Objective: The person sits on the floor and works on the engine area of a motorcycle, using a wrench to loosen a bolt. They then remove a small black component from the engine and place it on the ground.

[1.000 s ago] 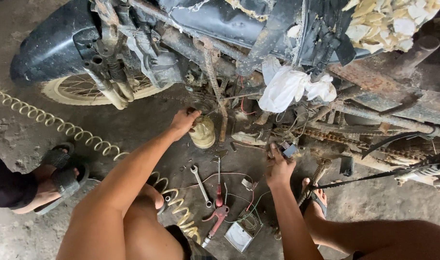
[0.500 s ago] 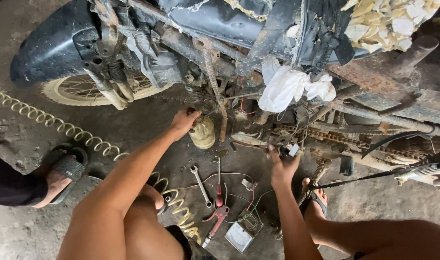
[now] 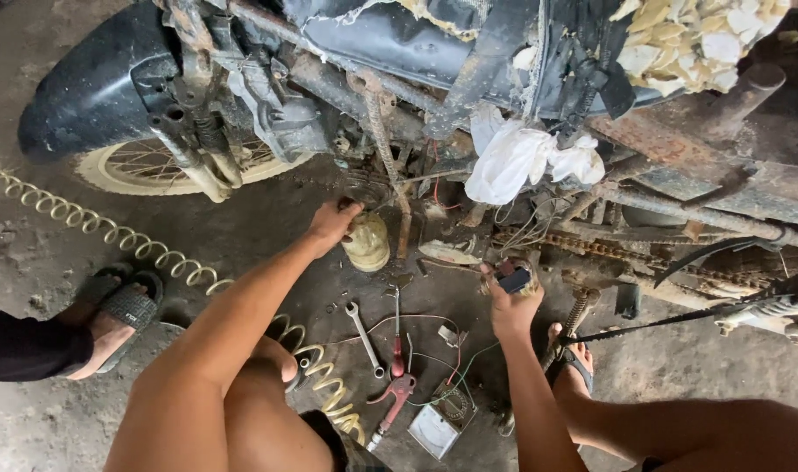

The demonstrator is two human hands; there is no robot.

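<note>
Cream cylinder: a grimy, cream-coloured engine part (image 3: 367, 242) sits under the stripped motorcycle (image 3: 434, 52), just beside the rusty frame tube; its long axis runs roughly up and down the view, the domed end pointing toward the person.
Left hand: the left hand (image 3: 333, 224) rests on the upper left edge of the cylinder, fingers curled over it; whether they truly clamp it I cannot tell.
Right hand: the right hand (image 3: 509, 301) is closed around a small dark block (image 3: 514, 279), held up near the drive chain (image 3: 591, 247).
Floor tools: between the arms lie a combination wrench (image 3: 364, 338), a red-handled screwdriver (image 3: 396, 328), red pliers (image 3: 395, 395) and a pale square meter (image 3: 434, 431) with thin wires trailing from it.
Surroundings: a white rag (image 3: 521, 157) hangs from the frame above; a yellow coiled hose (image 3: 145, 247) snakes across the dirty concrete; another person's sandalled foot (image 3: 115, 315) stands at the left.
Change: compared with half a second ago, both hands sit in nearly the same spots, the right one a touch lower; the sandalled foot has shifted slightly right.
</note>
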